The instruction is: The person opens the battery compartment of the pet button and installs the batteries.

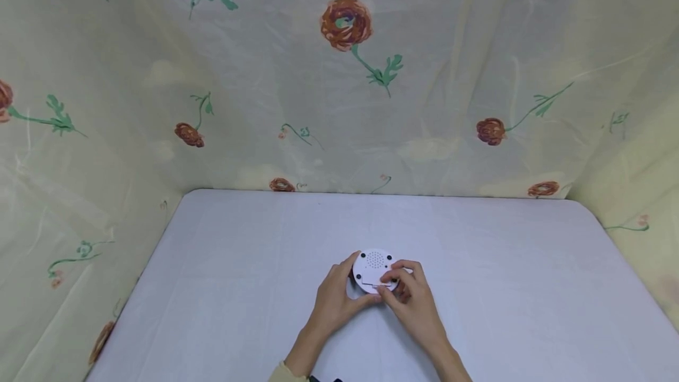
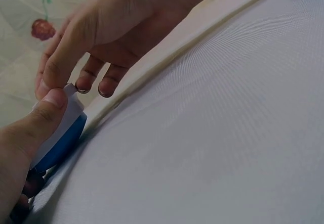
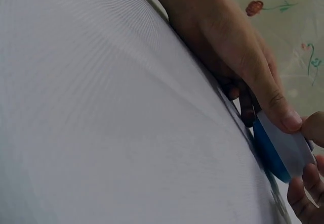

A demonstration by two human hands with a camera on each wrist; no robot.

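Observation:
A small round device [image 1: 374, 260] is held just above the table, its white underside up. That face carries a patch of small holes, several dark feet and a battery cover [image 1: 371, 277] near the lower edge. My left hand [image 1: 335, 296] grips the device from the left, thumb along the near rim. My right hand [image 1: 416, 299] pinches at the battery cover's edge with thumb and index finger, other fingers at the right rim. In the left wrist view the device's blue side [image 2: 63, 143] shows below the left thumb [image 2: 43, 115]. The right wrist view shows the same blue side [image 3: 269, 153].
A white cloth covers the table [image 1: 239, 264], which has rounded far corners. Floral curtains [image 1: 424, 75] hang behind it and along both sides. A beige sleeve [image 1: 285, 373] and a black strap-like piece [image 1: 314, 378] are at the left wrist.

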